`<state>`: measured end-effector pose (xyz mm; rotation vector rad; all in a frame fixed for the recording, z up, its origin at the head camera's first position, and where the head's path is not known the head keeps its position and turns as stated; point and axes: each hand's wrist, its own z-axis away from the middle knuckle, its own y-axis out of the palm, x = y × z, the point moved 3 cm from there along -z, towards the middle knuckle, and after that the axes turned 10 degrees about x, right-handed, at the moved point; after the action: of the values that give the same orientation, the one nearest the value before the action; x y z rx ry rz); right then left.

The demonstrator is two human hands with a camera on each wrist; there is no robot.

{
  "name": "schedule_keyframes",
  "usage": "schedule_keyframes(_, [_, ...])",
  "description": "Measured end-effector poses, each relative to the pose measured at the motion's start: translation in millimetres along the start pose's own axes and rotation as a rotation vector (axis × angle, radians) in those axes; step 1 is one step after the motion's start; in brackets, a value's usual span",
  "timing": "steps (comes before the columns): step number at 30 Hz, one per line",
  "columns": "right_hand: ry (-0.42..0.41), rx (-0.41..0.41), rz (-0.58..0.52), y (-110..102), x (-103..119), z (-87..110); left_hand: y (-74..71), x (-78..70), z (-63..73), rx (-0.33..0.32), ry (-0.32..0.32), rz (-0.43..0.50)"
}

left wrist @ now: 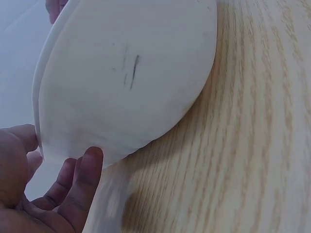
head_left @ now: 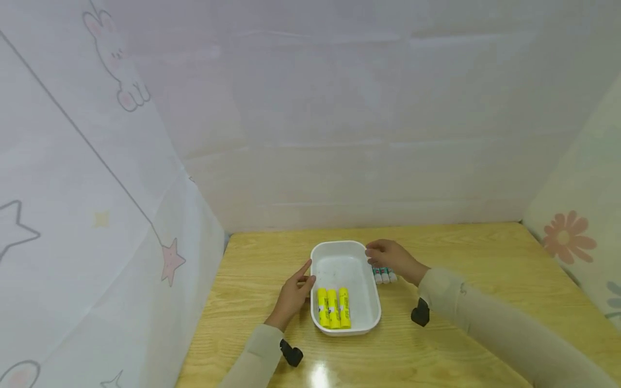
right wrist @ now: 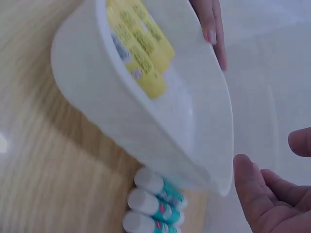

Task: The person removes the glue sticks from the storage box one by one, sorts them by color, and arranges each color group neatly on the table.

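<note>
A deep white plastic tray [head_left: 356, 302] sits on the wooden table, with three yellow glue-stick-like tubes [head_left: 332, 308] side by side at its near end. My left hand [head_left: 292, 293] holds its left side, thumb at the rim and fingers against the outer wall [left wrist: 126, 97]. At the far right corner is my right hand [head_left: 394, 260]; its fingertips touch the outside of the rim and the thumb [right wrist: 300, 141] stands apart. Beneath that hand, three white tubes with teal labels, like small glue sticks [right wrist: 154, 206], lie beside the tray, partly hidden in the head view.
The wooden table [head_left: 461, 345] extends around the tray on both sides. A pale fabric backdrop [head_left: 310, 129] rises behind the table's far edge, and printed side sheets [head_left: 121, 215] flank it. Black wrist cameras [head_left: 420, 312] hang under both sleeves.
</note>
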<state>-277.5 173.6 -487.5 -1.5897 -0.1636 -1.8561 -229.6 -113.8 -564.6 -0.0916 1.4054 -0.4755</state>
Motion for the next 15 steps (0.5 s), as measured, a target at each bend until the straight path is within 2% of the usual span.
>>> schedule_keyframes(8, [0.192,0.121,-0.135,45,3,7.1,0.8,2.2,0.6,0.010,-0.012,0.031])
schedule_keyframes(15, [0.259,0.169,-0.163,72,4,15.5,-0.5,1.6,-0.1,0.001,-0.004,0.007])
